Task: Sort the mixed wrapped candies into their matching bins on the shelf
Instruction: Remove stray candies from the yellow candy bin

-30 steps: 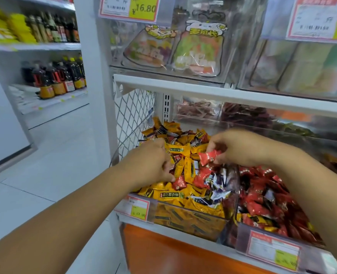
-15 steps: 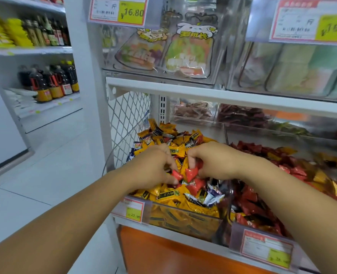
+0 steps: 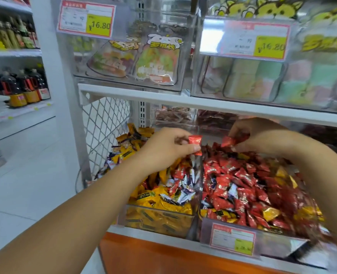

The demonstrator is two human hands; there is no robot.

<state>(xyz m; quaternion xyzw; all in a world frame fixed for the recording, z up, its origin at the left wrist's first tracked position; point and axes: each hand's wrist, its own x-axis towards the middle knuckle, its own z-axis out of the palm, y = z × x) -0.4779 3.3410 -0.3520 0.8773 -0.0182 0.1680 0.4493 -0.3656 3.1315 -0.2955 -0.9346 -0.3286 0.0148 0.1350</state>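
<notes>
Two clear bins stand side by side on the lower shelf. The left bin (image 3: pixel 159 224) holds mostly yellow wrapped candies (image 3: pixel 169 204), with red and white ones mixed in. Mostly red candies (image 3: pixel 240 182) fill the right bin (image 3: pixel 278 246), along with a few yellow ones. My left hand (image 3: pixel 167 147) pinches red candies (image 3: pixel 195 141) above the divider between the bins. Over the back of the right bin, my right hand (image 3: pixel 262 137) pinches another red candy (image 3: pixel 229 142).
A white shelf board (image 3: pixel 183 101) runs just above my hands, carrying clear bins of bagged sweets with price tags (image 3: pixel 86 20). A wire mesh panel (image 3: pixel 104 123) closes the left side. Bottles (image 3: pixel 19 88) line shelves across the aisle on the left.
Both hands have lifted out of the yellow bin, each with red candy, and moved right. My right hand now hangs over the red bin; my left is at the divider.
</notes>
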